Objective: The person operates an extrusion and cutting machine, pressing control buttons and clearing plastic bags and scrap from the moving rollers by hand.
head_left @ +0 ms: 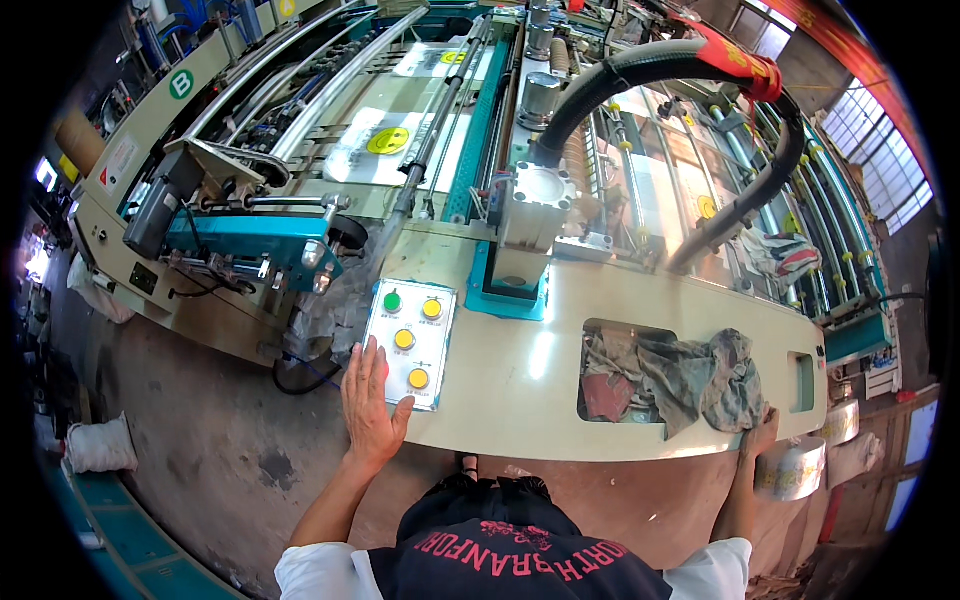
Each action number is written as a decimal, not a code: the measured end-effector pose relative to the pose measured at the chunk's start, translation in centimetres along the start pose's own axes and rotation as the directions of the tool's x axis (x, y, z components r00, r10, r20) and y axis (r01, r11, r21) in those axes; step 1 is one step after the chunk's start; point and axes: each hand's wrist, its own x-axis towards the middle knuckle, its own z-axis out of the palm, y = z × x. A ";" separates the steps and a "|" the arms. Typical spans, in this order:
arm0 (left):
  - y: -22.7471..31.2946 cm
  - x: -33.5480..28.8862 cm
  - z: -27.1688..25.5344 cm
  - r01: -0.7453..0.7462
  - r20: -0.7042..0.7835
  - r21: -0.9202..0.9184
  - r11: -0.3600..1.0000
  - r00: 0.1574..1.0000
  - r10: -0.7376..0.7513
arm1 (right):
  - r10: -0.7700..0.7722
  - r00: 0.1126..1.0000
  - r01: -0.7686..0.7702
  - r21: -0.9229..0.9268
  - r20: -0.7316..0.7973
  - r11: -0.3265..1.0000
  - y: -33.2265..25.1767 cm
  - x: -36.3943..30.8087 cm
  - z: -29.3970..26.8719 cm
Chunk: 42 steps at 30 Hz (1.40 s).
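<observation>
My left hand [372, 408] lies over the left edge of a white control panel [432, 355], fingers stretched out and thumb apart, holding nothing. A red button is partly hidden under its fingers. Several yellow buttons [404, 340] and one green button [392, 301] show on the panel. My right hand [760, 434] is curled round the front edge of the machine's cream-coloured top [500, 400]. Beside it, a crumpled grey-green rag [733, 385] spills out of a recess, and some of those fingers are hidden.
Behind the panel, clear film sheets with yellow smiley prints [388, 141] lie under the machine's rollers. A thick black hose [640, 68] arches over the right side. Shiny film rolls [792, 468] stand beyond my right hand. A white sack [101, 444] lies on the floor at left.
</observation>
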 end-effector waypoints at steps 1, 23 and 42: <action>0.0 0.0 0.1 0.004 -0.021 -0.014 1.000 1.000 -0.005 | -0.016 1.000 0.016 0.021 -0.015 1.000 0.3 0.0 0.0; 0.2 -2.1 -0.6 0.024 0.035 0.013 1.000 0.999 -0.024 | -0.052 0.999 0.052 0.014 -0.016 0.999 0.8 -0.2 0.1; 2.1 -1.4 -0.5 -0.020 -0.005 -0.045 0.999 1.000 0.020 | -0.065 0.998 0.065 0.070 0.000 0.995 1.2 -0.3 0.3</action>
